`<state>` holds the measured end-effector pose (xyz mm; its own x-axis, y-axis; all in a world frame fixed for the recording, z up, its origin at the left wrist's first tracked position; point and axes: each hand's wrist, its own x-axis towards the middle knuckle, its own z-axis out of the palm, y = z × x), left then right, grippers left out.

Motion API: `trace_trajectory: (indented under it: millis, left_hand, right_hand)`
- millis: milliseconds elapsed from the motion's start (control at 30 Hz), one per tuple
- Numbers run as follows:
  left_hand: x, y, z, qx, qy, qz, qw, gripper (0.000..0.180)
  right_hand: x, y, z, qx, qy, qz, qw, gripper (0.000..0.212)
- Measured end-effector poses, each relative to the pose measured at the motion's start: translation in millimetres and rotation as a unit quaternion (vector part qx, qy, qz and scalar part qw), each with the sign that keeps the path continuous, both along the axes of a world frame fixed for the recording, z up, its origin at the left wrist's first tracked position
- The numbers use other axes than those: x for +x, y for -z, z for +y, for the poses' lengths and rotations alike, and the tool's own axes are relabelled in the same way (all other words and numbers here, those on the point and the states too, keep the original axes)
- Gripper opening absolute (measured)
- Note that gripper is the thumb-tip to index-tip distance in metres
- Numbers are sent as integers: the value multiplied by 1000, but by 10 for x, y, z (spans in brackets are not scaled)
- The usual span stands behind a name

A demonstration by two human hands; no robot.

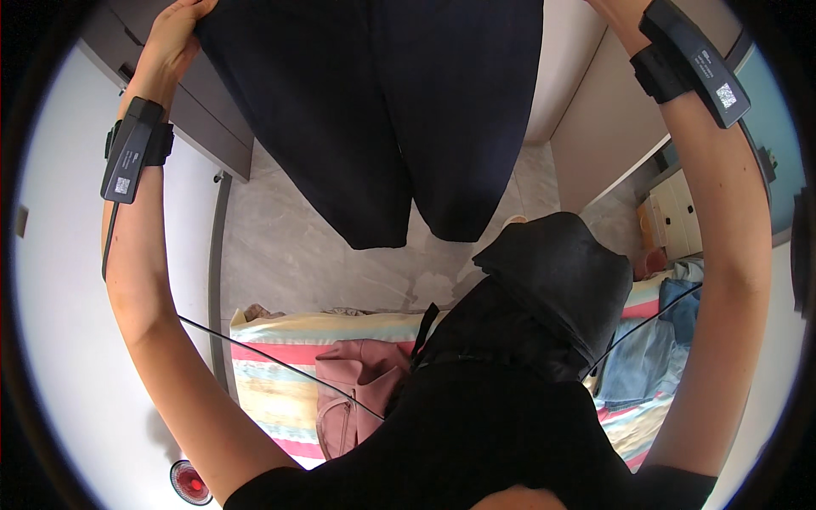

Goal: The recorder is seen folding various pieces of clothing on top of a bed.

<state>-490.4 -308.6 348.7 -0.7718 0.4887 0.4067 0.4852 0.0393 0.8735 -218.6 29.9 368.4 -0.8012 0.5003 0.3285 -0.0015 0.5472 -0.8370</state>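
A pair of dark trousers (323, 110) hangs in front of me, both legs pointing down and their hems above the floor. The upper part runs past the top edge of the head view. At the top left my left hand (177, 38) is closed on the trousers' side edge, partly cut off by the frame. My right forearm reaches up on the other side, but the hand itself lies beyond the top edge. Across my lap lies a folded dark grey garment (561, 280).
A striped bedspread (272, 382) is beneath me. A pink garment with a zip (361, 374) lies on it to the left, blue jeans (637, 357) to the right. Thin cables run from devices strapped to both forearms. Grey cabinets flank the tiled floor (289, 229).
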Motion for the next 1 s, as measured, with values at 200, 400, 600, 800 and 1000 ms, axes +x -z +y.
trace_trajectory:
  millis: [200,400,600,800,1000]
  left_hand:
    - [-58,30,-7,2,16,1,1000,21]
    - [50,68,-31,13,-25,12,1000,22]
    - [807,32,347,69,-2,-11,998,14]
    - [825,38,339,63,-9,-11,998,18]
    - [289,120,130,14,2,6,1000,19]
  right_hand:
    - [-144,57,4,-20,29,24,999,45]
    - [-114,108,-63,-15,3,25,1000,45]
    - [-74,173,-36,-21,4,40,999,42]
    - [-129,190,25,-27,2,50,998,44]
    - [-158,124,215,17,-17,-83,996,70]
